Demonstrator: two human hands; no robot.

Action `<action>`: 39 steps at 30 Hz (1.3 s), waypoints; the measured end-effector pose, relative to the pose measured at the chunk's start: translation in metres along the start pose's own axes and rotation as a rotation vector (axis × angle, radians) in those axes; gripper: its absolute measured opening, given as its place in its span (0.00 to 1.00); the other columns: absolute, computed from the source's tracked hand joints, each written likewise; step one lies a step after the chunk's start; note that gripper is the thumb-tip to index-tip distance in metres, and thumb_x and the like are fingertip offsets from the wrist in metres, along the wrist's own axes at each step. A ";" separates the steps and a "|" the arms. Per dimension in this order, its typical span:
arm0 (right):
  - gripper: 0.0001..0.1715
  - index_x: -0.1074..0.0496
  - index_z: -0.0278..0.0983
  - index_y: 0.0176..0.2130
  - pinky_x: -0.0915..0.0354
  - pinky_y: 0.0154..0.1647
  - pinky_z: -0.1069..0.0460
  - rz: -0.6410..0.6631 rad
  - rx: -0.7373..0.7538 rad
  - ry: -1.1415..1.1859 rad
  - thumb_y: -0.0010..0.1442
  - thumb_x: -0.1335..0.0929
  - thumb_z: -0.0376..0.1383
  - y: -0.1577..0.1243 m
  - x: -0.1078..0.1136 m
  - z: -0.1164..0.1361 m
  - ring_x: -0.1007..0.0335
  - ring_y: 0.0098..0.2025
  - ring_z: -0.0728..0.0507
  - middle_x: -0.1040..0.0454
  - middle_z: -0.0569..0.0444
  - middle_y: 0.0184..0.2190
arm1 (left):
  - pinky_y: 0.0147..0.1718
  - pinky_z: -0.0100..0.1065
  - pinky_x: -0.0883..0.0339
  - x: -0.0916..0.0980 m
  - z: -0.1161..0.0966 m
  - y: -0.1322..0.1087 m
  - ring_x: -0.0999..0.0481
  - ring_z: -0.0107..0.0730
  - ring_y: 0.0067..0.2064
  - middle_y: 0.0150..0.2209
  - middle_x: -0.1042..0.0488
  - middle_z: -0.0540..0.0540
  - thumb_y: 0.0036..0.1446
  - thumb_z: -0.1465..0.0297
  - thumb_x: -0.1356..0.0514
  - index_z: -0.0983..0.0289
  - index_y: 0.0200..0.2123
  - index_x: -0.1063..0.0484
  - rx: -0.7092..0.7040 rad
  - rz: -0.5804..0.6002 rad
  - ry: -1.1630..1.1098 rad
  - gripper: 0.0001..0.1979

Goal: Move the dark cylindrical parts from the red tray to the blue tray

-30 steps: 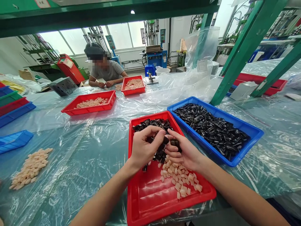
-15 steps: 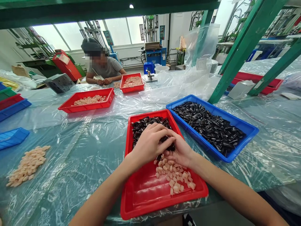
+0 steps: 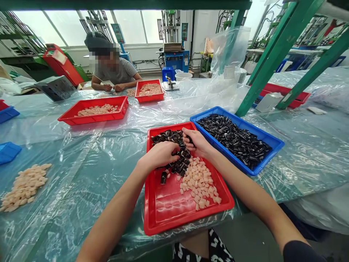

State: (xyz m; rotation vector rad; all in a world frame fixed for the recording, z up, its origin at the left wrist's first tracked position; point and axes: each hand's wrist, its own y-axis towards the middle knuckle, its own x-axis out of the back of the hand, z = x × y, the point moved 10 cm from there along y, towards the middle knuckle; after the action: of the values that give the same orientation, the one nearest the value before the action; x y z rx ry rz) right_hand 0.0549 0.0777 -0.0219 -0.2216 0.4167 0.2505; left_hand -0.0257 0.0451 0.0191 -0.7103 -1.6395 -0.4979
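Note:
A red tray point(image 3: 155, 222) stands in front of me. Small black rectangular pieces point(image 3: 181, 165) are heaped in its far part, and pale pink pieces point(image 3: 200, 178) lie on its right side. My left hand point(image 3: 163, 153) is over the black heap, fingers curled down and closed at the pieces; what they hold is hidden. To its right, my right hand point(image 3: 197, 142) is closed around black pieces, which show dark between its fingers, near the tray's far right side. One black piece point(image 3: 163, 178) lies apart from the heap.
A blue tray point(image 3: 272, 151) full of black pieces adjoins on the right. Pink pieces point(image 3: 25, 185) lie loose at left. Farther back are two red trays point(image 3: 95, 118) of pink pieces and a seated person point(image 3: 125, 71). Green posts point(image 3: 261, 76) rise at right.
My hands were together over the black heap; now they are apart, the left lower on the heap, the right up and closed. More black and pink pieces show. The view has shifted slightly.

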 end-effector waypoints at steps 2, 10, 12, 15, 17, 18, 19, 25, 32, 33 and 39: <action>0.25 0.38 0.37 0.26 0.61 0.11 0.60 -0.015 0.026 -0.011 0.49 0.26 0.51 0.001 0.004 0.001 0.56 0.13 0.58 0.43 0.67 0.15 | 0.43 0.36 0.33 -0.004 -0.006 0.000 0.23 0.44 0.48 0.45 0.22 0.58 0.57 0.68 0.41 0.62 0.50 0.27 -0.045 0.006 -0.007 0.17; 0.26 0.38 0.37 0.24 0.62 0.12 0.59 -0.074 0.140 -0.142 0.49 0.27 0.53 -0.015 0.013 0.004 0.55 0.13 0.58 0.43 0.65 0.15 | 0.37 0.39 0.32 -0.018 -0.018 -0.002 0.21 0.49 0.42 0.40 0.22 0.62 0.58 0.58 0.41 0.66 0.44 0.29 0.038 0.060 0.135 0.17; 0.27 0.39 0.37 0.23 0.61 0.13 0.58 -0.117 0.209 -0.168 0.50 0.28 0.53 -0.019 0.015 0.011 0.56 0.14 0.58 0.43 0.65 0.15 | 0.33 0.38 0.32 -0.023 -0.015 -0.003 0.21 0.49 0.39 0.39 0.21 0.62 0.58 0.60 0.41 0.66 0.42 0.30 0.096 0.088 0.159 0.15; 0.27 0.40 0.37 0.22 0.61 0.15 0.57 -0.169 0.274 -0.178 0.52 0.28 0.53 -0.024 0.019 0.018 0.56 0.14 0.57 0.44 0.64 0.15 | 0.31 0.37 0.33 -0.031 -0.015 -0.004 0.20 0.49 0.38 0.38 0.21 0.62 0.57 0.61 0.40 0.65 0.42 0.30 0.106 0.138 0.172 0.14; 0.27 0.40 0.37 0.21 0.61 0.15 0.57 -0.189 0.294 -0.176 0.52 0.28 0.53 -0.025 0.021 0.021 0.55 0.14 0.57 0.44 0.64 0.15 | 0.31 0.36 0.33 -0.036 -0.018 -0.003 0.20 0.49 0.38 0.37 0.21 0.61 0.56 0.60 0.40 0.64 0.43 0.30 0.076 0.169 0.160 0.16; 0.27 0.40 0.37 0.21 0.61 0.15 0.57 -0.196 0.305 -0.174 0.52 0.29 0.53 -0.025 0.022 0.022 0.55 0.14 0.57 0.44 0.64 0.15 | 0.31 0.36 0.33 -0.038 -0.020 -0.003 0.20 0.49 0.38 0.37 0.21 0.62 0.56 0.59 0.40 0.64 0.43 0.30 0.061 0.184 0.151 0.17; 0.27 0.40 0.37 0.21 0.60 0.15 0.57 -0.199 0.314 -0.176 0.52 0.28 0.53 -0.025 0.022 0.023 0.55 0.15 0.57 0.44 0.64 0.15 | 0.31 0.36 0.33 -0.040 -0.021 -0.004 0.20 0.49 0.38 0.38 0.21 0.62 0.55 0.58 0.39 0.64 0.43 0.30 0.050 0.201 0.142 0.18; 0.30 0.40 0.37 0.20 0.58 0.16 0.56 -0.194 0.368 -0.247 0.52 0.29 0.55 -0.026 0.019 0.028 0.54 0.17 0.55 0.44 0.63 0.15 | 0.31 0.36 0.33 -0.046 -0.024 -0.005 0.20 0.49 0.39 0.37 0.21 0.62 0.53 0.67 0.39 0.65 0.46 0.29 0.037 0.272 0.140 0.16; 0.28 0.40 0.38 0.20 0.52 0.20 0.54 -0.158 0.389 -0.446 0.56 0.33 0.55 -0.026 0.013 0.026 0.50 0.20 0.52 0.43 0.60 0.17 | 0.35 0.36 0.32 -0.026 -0.021 -0.002 0.20 0.46 0.40 0.38 0.20 0.58 0.57 0.69 0.42 0.62 0.48 0.26 0.001 0.163 0.031 0.15; 0.27 0.39 0.38 0.20 0.50 0.22 0.54 -0.143 0.400 -0.503 0.58 0.33 0.54 -0.026 0.010 0.026 0.49 0.21 0.51 0.42 0.60 0.18 | 0.35 0.36 0.32 -0.019 -0.020 -0.002 0.20 0.46 0.40 0.39 0.19 0.58 0.58 0.68 0.41 0.61 0.49 0.27 0.003 0.117 0.006 0.15; 0.22 0.34 0.37 0.27 0.44 0.29 0.54 -0.054 0.403 -0.671 0.62 0.35 0.51 -0.026 -0.001 0.019 0.41 0.27 0.49 0.36 0.59 0.22 | 0.42 0.38 0.32 0.023 -0.006 -0.003 0.21 0.45 0.46 0.47 0.20 0.54 0.60 0.67 0.41 0.59 0.51 0.28 0.035 -0.188 -0.129 0.15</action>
State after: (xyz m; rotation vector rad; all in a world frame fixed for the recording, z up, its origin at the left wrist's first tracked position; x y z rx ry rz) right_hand 0.0687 0.0575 -0.0002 0.2478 -0.2082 0.1691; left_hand -0.0263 0.0430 0.0432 -0.5743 -1.8423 -0.5661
